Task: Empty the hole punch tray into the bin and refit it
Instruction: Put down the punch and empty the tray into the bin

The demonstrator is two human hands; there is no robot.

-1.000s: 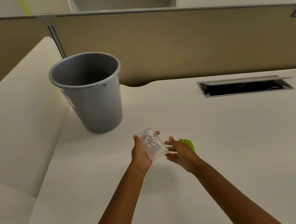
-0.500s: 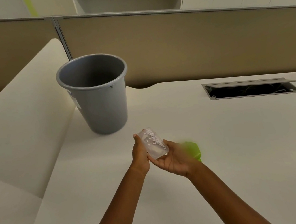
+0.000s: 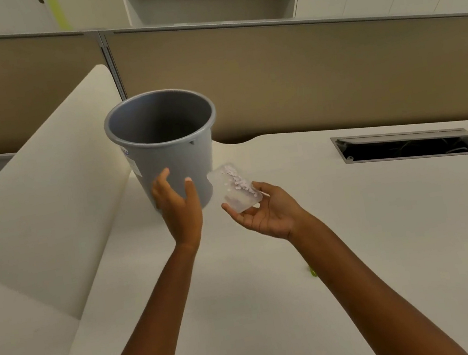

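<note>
A clear plastic hole punch tray (image 3: 235, 187) with white paper dots in it rests in my right hand (image 3: 265, 212), palm up, fingers curled under it. It is held just right of the grey bin (image 3: 165, 145), below the rim. My left hand (image 3: 177, 205) is open with fingers spread, in front of the bin's lower wall; whether it touches the wall I cannot tell. Only a sliver of the green hole punch (image 3: 312, 272) shows on the desk, hidden behind my right forearm.
The bin stands on the white desk (image 3: 388, 245) near its back left corner. A raised white side surface (image 3: 33, 207) lies to the left. An open cable slot (image 3: 410, 146) is sunk in the desk at the right. Tan partition panels (image 3: 302, 76) close off the back.
The tray passed from my left hand to my right hand. My left hand let go and moved up to the bin. The view rose, and the green punch dropped behind my right forearm.
</note>
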